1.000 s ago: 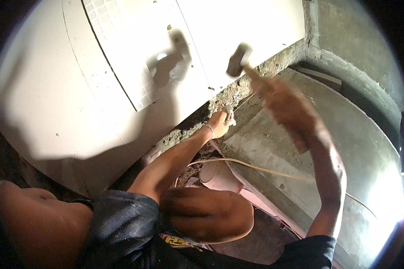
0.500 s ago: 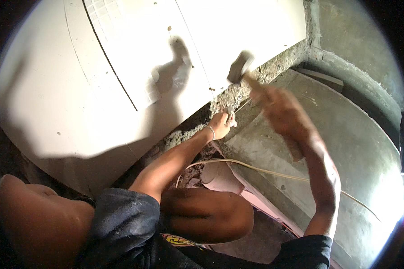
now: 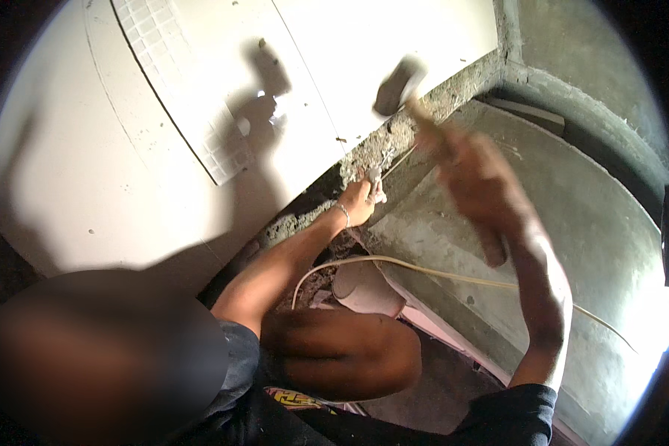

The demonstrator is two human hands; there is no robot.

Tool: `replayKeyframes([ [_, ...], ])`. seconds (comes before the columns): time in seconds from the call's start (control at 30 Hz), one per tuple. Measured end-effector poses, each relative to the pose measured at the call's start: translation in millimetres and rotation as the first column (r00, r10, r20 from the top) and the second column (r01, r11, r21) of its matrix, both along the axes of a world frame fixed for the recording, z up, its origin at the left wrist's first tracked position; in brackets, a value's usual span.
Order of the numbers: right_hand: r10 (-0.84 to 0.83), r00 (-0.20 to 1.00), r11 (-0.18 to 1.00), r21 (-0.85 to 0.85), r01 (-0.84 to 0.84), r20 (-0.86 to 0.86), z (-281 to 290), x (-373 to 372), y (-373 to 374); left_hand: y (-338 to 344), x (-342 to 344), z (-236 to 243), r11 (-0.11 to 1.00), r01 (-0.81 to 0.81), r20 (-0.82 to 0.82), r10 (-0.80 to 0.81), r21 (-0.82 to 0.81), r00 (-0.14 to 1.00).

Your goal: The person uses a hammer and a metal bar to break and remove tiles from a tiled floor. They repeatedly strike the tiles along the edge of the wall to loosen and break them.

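Note:
My right hand [image 3: 483, 175] is wrapped round the wooden handle of a hammer [image 3: 400, 87], raised beyond and to the right of my left hand. Motion smears the hammer's grey head, and the butt of its handle sticks out below my fist. Lower down, my left hand [image 3: 358, 202], a bracelet at its wrist, is closed round what looks like a chisel [image 3: 375, 174]. Only the chisel's grey end shows above the fingers; the rest is hidden. Both stand against a rough, broken mortar edge [image 3: 394, 137] along the white tiled surface.
White tiles [image 3: 327, 67] extend beyond the mortar edge, with a gridded patch [image 3: 152, 33] at upper left. A grey concrete slab [image 3: 572, 208] lies to the right. Across it runs a pale cable [image 3: 438, 272], near a round-ended pinkish object [image 3: 360, 286] beside my knee [image 3: 342, 349].
The hammer has risen a little, farther from my left hand. My left hand stays at the mortar edge with its grip unchanged. The whole view has shifted slightly.

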State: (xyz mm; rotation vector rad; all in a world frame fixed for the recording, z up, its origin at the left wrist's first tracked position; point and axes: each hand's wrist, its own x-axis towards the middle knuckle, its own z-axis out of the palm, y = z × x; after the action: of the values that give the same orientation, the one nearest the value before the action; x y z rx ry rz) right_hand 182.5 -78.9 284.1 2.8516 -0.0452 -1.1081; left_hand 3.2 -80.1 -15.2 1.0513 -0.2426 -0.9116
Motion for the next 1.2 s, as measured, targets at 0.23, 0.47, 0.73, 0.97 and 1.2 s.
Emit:
replayKeyframes([
  [0.23, -0.245, 0.927, 0.968, 0.125, 0.217, 0.284, -36.5, -38.6, -0.5, -1.0, 0.2, 1.9, 0.999, 0.051, 0.047, -0.051, 0.004, 0.998],
  [0.47, -0.013, 0.997, 0.998, 0.057, 0.017, -0.071, -9.1, -9.2, 1.8, -4.2, -2.7, -0.2, 1.000, -0.025, -0.046, 0.024, -0.018, 0.999],
  [0.73, -0.120, 0.984, 0.983, -0.157, 0.099, -0.130, -56.9, -60.6, -10.2, -11.1, -11.3, -11.3, 0.988, -0.118, 0.094, 0.127, -0.096, 0.987],
  [0.97, -0.182, 0.979, 0.982, 0.077, 0.175, 0.091, 22.8, -9.7, -17.1, -19.3, -16.8, -15.5, 0.998, -0.004, 0.002, 0.004, -0.062, 1.000],
  [1.2, 0.560, 0.756, 0.787, -0.067, -0.614, -0.339, -49.2, -58.3, -19.8, -16.5, -18.0, -12.5, 0.996, -0.029, -0.032, 0.026, -0.084, 0.999],
])
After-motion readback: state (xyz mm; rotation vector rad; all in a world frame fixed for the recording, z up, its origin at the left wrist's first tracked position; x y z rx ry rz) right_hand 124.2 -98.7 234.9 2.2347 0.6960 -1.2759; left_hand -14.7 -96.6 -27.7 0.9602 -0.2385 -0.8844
